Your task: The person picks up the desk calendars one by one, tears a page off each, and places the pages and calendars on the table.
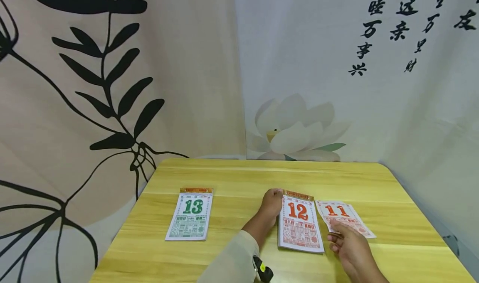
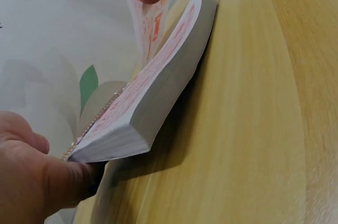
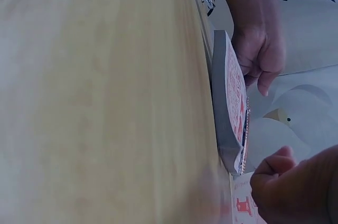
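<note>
A thick tear-off calendar (image 1: 301,234) with a red 12 and a gold-patterned header strip lies right of the table's middle. My left hand (image 1: 272,205) grips its upper left corner at the header; in the left wrist view the calendar's (image 2: 177,84) page block shows edge-on beside the fingers. To its right lies a loose calendar page (image 1: 357,220) printed with a red 11. The right hand (image 1: 351,246) pinches that page near its left edge, thumb on top and the other fingers curled. In the right wrist view the right hand (image 3: 288,184) partly covers the page (image 3: 243,205).
A second calendar (image 1: 189,218) with a green 13 lies flat at the left of the wooden table (image 1: 232,175). Behind the table hangs a pale cloth (image 1: 202,67) printed with black leaves, a lotus and black characters.
</note>
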### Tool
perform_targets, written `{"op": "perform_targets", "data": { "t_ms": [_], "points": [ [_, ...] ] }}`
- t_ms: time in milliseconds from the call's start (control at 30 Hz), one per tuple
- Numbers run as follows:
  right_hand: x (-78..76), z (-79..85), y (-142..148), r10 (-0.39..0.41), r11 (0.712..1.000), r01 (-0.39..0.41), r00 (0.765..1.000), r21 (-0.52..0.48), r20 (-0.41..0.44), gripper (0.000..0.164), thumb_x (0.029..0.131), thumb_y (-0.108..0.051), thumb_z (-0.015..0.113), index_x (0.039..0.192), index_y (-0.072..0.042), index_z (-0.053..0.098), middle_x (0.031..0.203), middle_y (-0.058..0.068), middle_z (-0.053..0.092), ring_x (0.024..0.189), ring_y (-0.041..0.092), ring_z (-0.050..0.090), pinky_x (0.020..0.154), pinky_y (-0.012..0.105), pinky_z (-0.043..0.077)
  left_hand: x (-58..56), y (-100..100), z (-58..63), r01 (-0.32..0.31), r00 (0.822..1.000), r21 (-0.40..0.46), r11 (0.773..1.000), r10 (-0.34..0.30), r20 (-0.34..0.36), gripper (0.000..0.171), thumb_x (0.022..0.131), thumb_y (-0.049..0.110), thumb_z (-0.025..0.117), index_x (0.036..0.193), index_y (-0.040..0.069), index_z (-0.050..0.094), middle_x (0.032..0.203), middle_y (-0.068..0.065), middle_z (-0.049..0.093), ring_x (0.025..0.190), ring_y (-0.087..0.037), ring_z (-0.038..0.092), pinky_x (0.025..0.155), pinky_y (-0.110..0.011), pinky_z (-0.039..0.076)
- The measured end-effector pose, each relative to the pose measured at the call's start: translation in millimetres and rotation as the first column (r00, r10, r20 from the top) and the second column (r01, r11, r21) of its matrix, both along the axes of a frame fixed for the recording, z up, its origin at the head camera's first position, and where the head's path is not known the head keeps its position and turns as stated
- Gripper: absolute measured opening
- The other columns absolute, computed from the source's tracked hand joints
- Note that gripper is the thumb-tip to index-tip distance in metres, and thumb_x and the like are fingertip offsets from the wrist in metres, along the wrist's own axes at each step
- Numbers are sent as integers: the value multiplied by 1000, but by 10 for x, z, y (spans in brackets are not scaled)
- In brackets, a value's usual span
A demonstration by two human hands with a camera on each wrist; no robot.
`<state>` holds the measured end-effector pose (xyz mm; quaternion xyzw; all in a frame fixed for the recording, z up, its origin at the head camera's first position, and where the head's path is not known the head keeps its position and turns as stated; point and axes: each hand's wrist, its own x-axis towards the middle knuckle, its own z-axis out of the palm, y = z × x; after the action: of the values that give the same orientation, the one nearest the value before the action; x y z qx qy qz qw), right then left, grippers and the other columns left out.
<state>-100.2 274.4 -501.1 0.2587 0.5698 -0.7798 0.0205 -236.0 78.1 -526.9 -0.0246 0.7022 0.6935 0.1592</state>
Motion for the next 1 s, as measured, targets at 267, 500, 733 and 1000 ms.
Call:
{"op": "perform_targets", "data": {
  "t_ms": [267, 500, 733, 1000],
  "points": [
    [8, -18, 1, 56, 998, -57, 996, 17, 68, 14, 115, -20, 50, 110, -15, 62, 94, -5, 60, 75, 8, 63, 64, 22, 44, 14, 55, -24, -24, 1000, 13, 1000, 24, -11, 53, 118, 30, 49, 157, -6, 47, 150, -28, 59, 138, -44, 60, 119, -57, 51],
    [32, -36, 6, 104, 994, -108, 985, 20, 138, 14, 113, -23, 53, 113, -9, 57, 86, 0, 70, 66, 10, 65, 58, 22, 42, 54, 57, 4, -33, 999, 45, 998, 34, -13, 68, 118, 44, 47, 163, -6, 39, 161, -29, 51, 150, -49, 50, 126, -61, 43],
    [97, -74, 49, 170, 984, -176, 971, 23, 168, 23, 112, -26, 52, 124, -7, 49, 89, 4, 72, 62, 9, 65, 53, 17, 42, 75, 101, -33, -69, 997, 31, 997, 69, -25, 69, 117, 45, 49, 163, -5, 40, 166, -29, 46, 157, -50, 42, 129, -62, 38],
    [136, -89, 95, 206, 978, -206, 963, -19, 175, 20, 111, -28, 54, 125, -13, 49, 88, 3, 76, 61, 8, 65, 52, 15, 44, 75, 114, -41, -90, 995, 14, 996, 91, -49, 66, 117, 41, 52, 161, -7, 43, 164, -28, 50, 155, -48, 45, 128, -60, 40]
  ]
}}
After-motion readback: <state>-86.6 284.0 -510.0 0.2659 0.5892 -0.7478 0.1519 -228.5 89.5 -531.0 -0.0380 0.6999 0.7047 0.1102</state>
